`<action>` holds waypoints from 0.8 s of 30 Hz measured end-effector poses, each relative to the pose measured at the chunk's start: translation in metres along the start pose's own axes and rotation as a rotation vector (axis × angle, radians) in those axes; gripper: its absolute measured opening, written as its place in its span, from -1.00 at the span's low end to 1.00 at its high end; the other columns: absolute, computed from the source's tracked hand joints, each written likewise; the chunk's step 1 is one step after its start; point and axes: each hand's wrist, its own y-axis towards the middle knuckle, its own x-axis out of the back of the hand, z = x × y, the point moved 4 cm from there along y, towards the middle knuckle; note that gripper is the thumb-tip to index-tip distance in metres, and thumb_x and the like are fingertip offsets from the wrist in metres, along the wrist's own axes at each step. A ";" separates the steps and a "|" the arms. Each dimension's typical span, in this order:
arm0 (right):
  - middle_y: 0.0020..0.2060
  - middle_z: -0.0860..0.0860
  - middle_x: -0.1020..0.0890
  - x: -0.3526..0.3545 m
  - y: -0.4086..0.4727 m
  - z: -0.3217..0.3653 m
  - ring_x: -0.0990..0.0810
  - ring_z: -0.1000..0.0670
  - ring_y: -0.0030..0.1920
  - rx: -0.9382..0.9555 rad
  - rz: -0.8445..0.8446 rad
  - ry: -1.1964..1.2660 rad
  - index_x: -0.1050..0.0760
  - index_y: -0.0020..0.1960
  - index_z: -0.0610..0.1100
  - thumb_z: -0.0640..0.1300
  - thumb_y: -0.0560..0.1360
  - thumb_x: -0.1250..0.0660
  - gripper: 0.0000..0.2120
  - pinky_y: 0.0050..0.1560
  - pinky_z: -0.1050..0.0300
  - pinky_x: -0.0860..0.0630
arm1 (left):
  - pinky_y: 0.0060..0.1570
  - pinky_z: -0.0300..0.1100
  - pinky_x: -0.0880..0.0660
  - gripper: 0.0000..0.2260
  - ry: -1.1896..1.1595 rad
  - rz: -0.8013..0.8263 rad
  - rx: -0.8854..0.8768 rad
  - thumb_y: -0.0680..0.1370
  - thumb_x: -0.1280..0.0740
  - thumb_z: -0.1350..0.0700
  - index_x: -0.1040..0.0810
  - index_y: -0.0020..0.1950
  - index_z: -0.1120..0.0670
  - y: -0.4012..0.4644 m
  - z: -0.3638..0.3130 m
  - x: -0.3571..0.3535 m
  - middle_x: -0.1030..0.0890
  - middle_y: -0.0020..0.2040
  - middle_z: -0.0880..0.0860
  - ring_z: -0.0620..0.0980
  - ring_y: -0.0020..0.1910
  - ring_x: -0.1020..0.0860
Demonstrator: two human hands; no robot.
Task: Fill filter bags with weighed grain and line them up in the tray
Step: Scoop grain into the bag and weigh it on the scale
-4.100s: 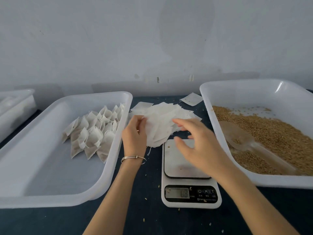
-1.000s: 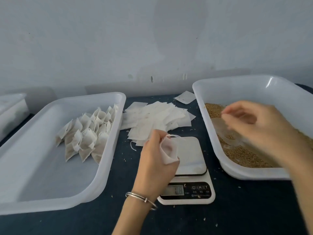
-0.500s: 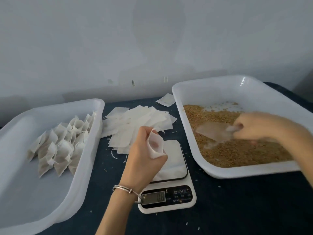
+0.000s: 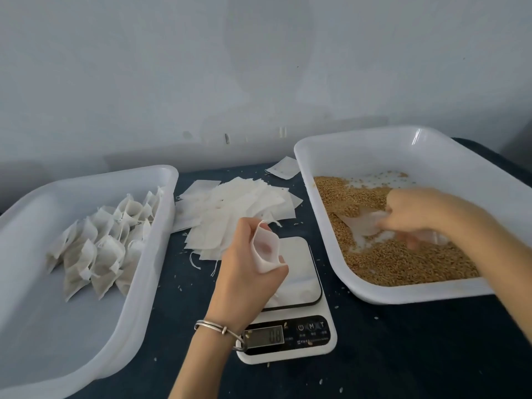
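Observation:
My left hand (image 4: pixel 247 272) grips an empty white filter bag (image 4: pixel 266 246), its mouth held open, above the white digital scale (image 4: pixel 299 332). My right hand (image 4: pixel 417 211) holds the handle of a clear plastic scoop (image 4: pixel 359 221) that lies low in the brown grain (image 4: pixel 403 263) inside the right white tray (image 4: pixel 359 151). Several filled bags (image 4: pixel 98 240) stand in rows at the back of the left white tray (image 4: pixel 57 326). A loose pile of flat empty bags (image 4: pixel 236 208) lies on the dark table behind the scale.
One stray bag (image 4: pixel 283 168) lies near the wall between the trays. Loose grains are scattered over the dark cloth (image 4: pixel 403 355) around the scale. The pale wall (image 4: pixel 259 67) closes the back of the table.
My right hand has taken the scoop and pushed it down into the grain. My left hand keeps the opened bag over the scale. The view has shifted slightly.

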 end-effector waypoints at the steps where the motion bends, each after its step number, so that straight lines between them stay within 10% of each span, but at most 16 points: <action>1: -0.26 -0.10 -0.62 -0.005 0.008 0.003 -0.60 0.05 -0.46 0.008 -0.022 0.028 -0.46 0.14 -0.32 -0.10 0.56 -0.26 -0.70 -0.46 0.25 -0.54 | -0.44 -0.47 -0.37 -0.67 0.002 0.001 -0.001 0.37 -0.39 0.32 -0.37 -0.03 -0.01 -0.001 0.000 0.000 -0.45 -0.23 -0.13 -0.25 -0.32 -0.45; 10: -0.42 -0.04 -0.53 -0.025 0.048 0.010 -0.46 0.00 -0.51 0.073 -0.164 0.195 -0.51 -0.15 -0.25 0.03 0.59 -0.17 -0.63 -0.44 0.17 -0.51 | -0.49 -0.49 -0.36 -0.68 -0.030 0.016 0.036 0.37 -0.37 0.34 -0.37 -0.06 -0.01 -0.005 0.001 -0.005 -0.43 -0.21 -0.05 -0.26 -0.31 -0.44; 24: -0.18 -0.20 -0.65 -0.015 0.046 0.004 -0.56 -0.06 -0.30 0.158 -0.393 0.402 -0.48 0.14 -0.23 0.00 0.60 -0.17 -0.68 -0.11 -0.08 -0.60 | -0.44 -0.43 -0.40 -0.67 -0.001 0.013 0.057 0.38 -0.37 0.31 -0.35 -0.05 -0.05 -0.010 -0.001 -0.008 -0.44 -0.23 -0.08 -0.25 -0.35 -0.43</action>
